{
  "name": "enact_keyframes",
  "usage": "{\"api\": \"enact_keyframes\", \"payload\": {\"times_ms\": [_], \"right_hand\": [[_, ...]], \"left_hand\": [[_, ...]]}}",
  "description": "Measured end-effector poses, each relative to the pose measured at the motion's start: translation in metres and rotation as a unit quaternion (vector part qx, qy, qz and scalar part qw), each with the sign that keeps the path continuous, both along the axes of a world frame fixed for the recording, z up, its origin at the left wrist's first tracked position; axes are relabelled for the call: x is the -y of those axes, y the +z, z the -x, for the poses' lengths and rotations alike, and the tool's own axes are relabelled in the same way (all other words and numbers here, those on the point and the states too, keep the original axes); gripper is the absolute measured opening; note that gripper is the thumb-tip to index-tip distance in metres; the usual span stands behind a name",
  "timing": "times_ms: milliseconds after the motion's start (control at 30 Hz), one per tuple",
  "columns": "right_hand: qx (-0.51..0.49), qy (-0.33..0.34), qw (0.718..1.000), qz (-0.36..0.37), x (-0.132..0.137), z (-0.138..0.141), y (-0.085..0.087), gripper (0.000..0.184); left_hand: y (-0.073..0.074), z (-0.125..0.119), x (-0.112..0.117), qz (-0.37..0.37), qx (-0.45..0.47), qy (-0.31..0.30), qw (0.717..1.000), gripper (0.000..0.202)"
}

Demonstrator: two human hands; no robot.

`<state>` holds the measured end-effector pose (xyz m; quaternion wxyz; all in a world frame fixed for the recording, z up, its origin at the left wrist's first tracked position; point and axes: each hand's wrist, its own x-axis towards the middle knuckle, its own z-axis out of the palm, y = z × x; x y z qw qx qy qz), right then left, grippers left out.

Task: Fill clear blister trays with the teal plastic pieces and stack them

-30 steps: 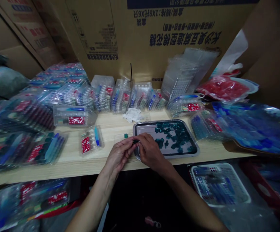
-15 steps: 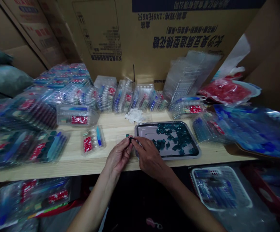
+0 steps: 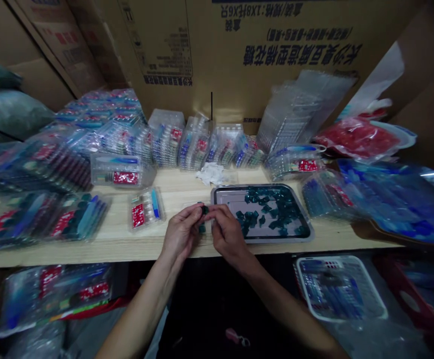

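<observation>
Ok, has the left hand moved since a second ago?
Yes: the left hand shifted slightly left; its fingertips, then at the tray's left rim, now lie left of it.

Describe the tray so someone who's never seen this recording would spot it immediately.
Find the big printed carton behind the pale wooden table. On the table, beside the person's right hand, lies a shallow greyish tray with rounded corners. Unlike the clear plastic packs around it, it is open and scattered with loose dark teal pieces.
</observation>
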<state>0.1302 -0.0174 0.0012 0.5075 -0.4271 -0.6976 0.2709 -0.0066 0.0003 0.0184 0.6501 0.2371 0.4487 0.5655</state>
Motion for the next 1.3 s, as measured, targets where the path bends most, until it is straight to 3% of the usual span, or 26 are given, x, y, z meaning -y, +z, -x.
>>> {"api": "enact_keyframes", "payload": {"times_ms": [67, 233, 433, 533, 600, 667, 767, 833, 1100, 1300], "right_hand": [[0.032, -0.024, 0.999, -0.031, 0.003, 0.002, 0.000, 0.041], [0.166, -0.006, 0.983, -0.082, 0.010, 0.006, -0.001, 0.061], [0.022, 0.013, 1.000, -0.019, 0.000, -0.001, 0.003, 0.041], [-0.035, 0.007, 0.999, 0.019, -0.010, -0.017, 0.003, 0.039], [-0.042, -0.034, 0.998, 0.034, -0.013, -0.027, -0.002, 0.041], [-0.029, -0.051, 0.998, 0.036, -0.013, -0.032, -0.010, 0.039], [-0.004, -0.029, 0.999, 0.034, -0.008, -0.028, -0.023, 0.038], [0.000, -0.011, 0.999, 0.037, -0.005, -0.024, -0.031, 0.039], [0.004, -0.005, 0.999, 0.054, -0.005, -0.017, -0.046, 0.036], [0.015, 0.005, 0.998, 0.058, -0.003, -0.018, -0.047, 0.034]], "left_hand": [[0.003, 0.004, 0.000, 0.027, 0.033, -0.001, 0.999, 0.027], [0.003, 0.005, 0.003, 0.040, 0.057, 0.016, 0.997, 0.024], [-0.004, 0.007, 0.007, 0.037, 0.014, 0.015, 0.999, 0.027], [-0.008, 0.025, 0.008, -0.051, -0.139, -0.016, 0.989, 0.028], [-0.013, 0.038, 0.010, -0.146, -0.307, -0.049, 0.939, 0.019], [-0.021, 0.046, 0.013, -0.237, -0.446, -0.097, 0.857, 0.010], [-0.037, 0.046, 0.019, -0.332, -0.549, -0.183, 0.745, 0.018], [-0.046, 0.043, 0.023, -0.362, -0.583, -0.220, 0.693, 0.026], [-0.055, 0.039, 0.026, -0.434, -0.620, -0.220, 0.615, 0.028], [-0.062, 0.046, 0.039, -0.449, -0.619, -0.174, 0.621, 0.028]]}}
